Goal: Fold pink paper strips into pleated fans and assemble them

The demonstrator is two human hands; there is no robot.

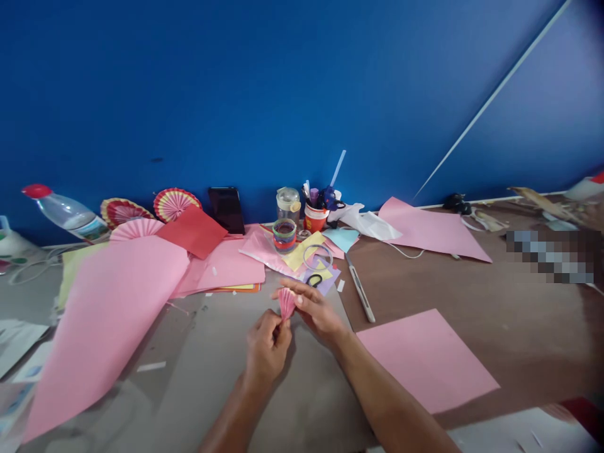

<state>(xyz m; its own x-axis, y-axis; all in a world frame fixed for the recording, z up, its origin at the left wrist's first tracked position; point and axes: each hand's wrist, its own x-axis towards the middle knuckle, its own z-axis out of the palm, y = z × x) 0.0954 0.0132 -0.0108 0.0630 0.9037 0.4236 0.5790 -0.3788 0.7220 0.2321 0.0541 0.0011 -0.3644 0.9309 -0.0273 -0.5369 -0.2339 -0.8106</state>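
A small pink pleated paper fan (285, 303) is held between my two hands above the grey board. My left hand (268, 343) is closed, pinching the narrow lower end of the fan. My right hand (318, 309) holds the spread upper part, its thumb on the near side of the pleats and its fingers reaching behind them. Just beyond my hands lie scissors with a black handle (314, 280) and a clear ring (318, 257). On the right of my right hand, a utility knife (360, 290) rests on the brown table.
A pink sheet (425, 358) lies at right front; a large curled pink sheet (108, 314) fills the left. Behind stand a phone (227, 209), a tape stack (284, 234), a red cup (315, 218) of tools and a tilted bottle (70, 211). Paper rosettes (175, 202) lean near the blue wall.
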